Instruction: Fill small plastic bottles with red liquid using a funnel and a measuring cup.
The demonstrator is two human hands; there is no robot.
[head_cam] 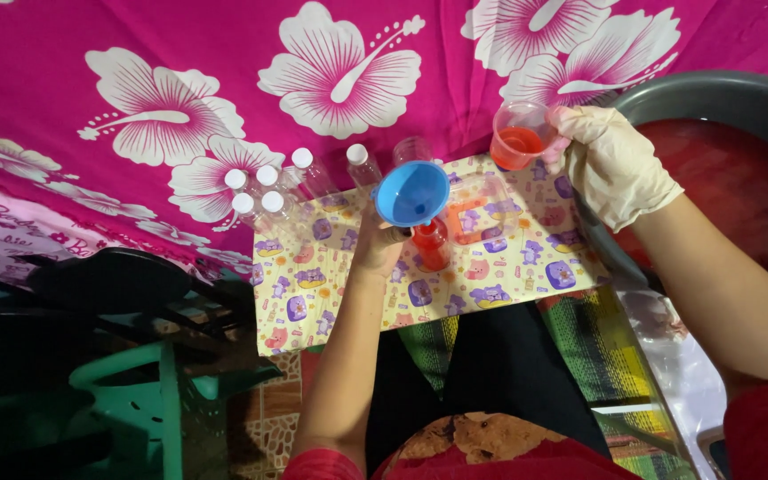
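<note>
My left hand (377,252), bare, grips a small clear bottle (431,246) part-filled with red liquid, with a blue funnel (412,192) sitting in its neck. My right hand (612,164), in a cream glove, holds a clear plastic cup (521,135) with red liquid in it, up and to the right of the funnel. Both are over a yellow patterned sheet (491,276) with cartoon prints. A filled bottle with orange-red liquid (468,218) lies on the sheet beside the funnel.
Several empty clear bottles with white caps (270,191) stand at the sheet's far left on a pink flowered cloth (180,80). A grey basin (713,98) holding red liquid is at right. A green plastic stool (148,400) stands at lower left.
</note>
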